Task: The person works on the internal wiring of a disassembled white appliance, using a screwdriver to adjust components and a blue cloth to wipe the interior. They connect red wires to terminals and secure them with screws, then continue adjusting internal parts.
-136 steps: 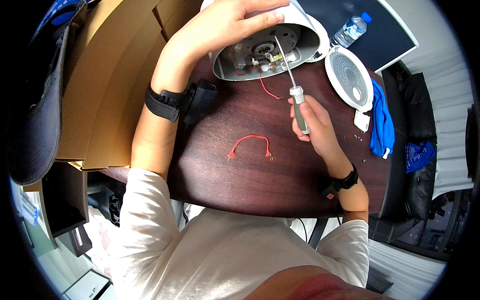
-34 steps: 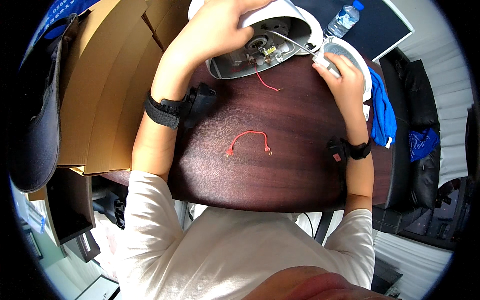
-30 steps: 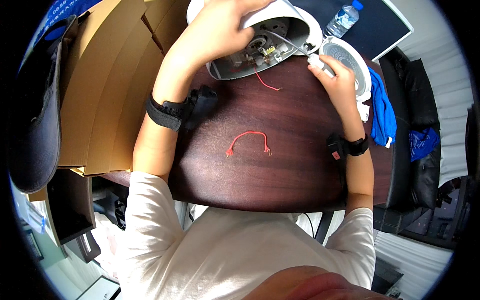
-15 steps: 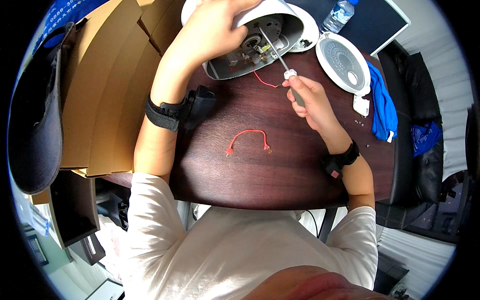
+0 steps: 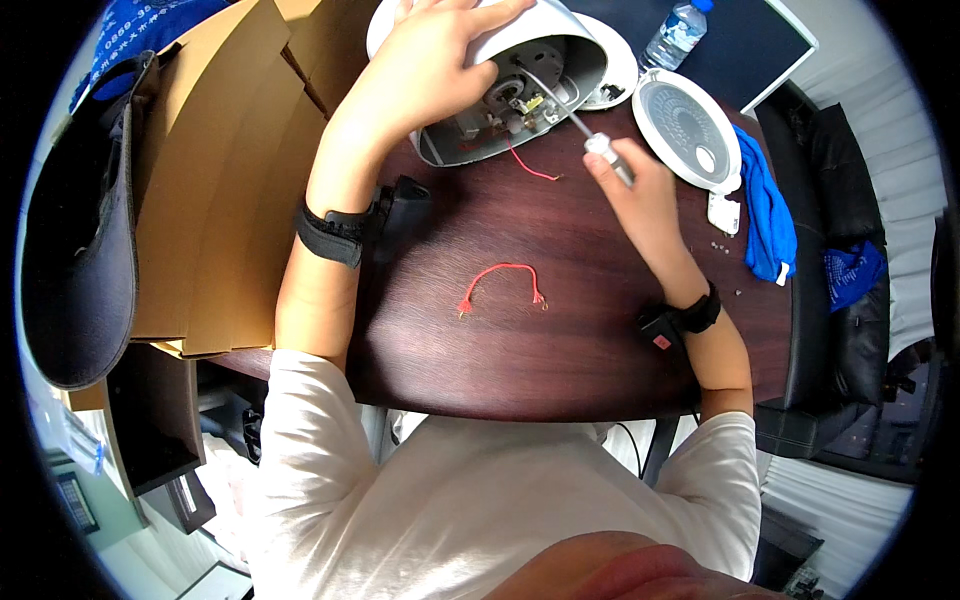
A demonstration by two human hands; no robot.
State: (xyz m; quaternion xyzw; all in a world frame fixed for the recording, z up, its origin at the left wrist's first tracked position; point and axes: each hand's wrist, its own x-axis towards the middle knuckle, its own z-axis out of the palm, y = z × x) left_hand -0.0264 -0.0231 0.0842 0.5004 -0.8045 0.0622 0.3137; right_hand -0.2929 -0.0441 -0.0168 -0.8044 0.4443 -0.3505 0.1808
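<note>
A white appliance housing lies tipped on its side at the far end of the table, its open underside showing metal parts and wires. My left hand rests on top of it, fingers over the outer wall and thumb by the rim. In my right hand is a screwdriver, gripped by its pale handle. Its shaft reaches into the housing; I cannot make out what the tip touches. A thin red wire hangs out onto the table. Nearer me lies a loose red braided wire with metal ends.
Right of the housing lies a round white cover with a grey disc. A water bottle, blue cloth and small loose pieces are there too. A cardboard box and dark cap flank the left.
My right hand has shifted a little right and turned, its grip on the screwdriver handle changed. The shaft still reaches into the housing. My left hand stays on the housing.
</note>
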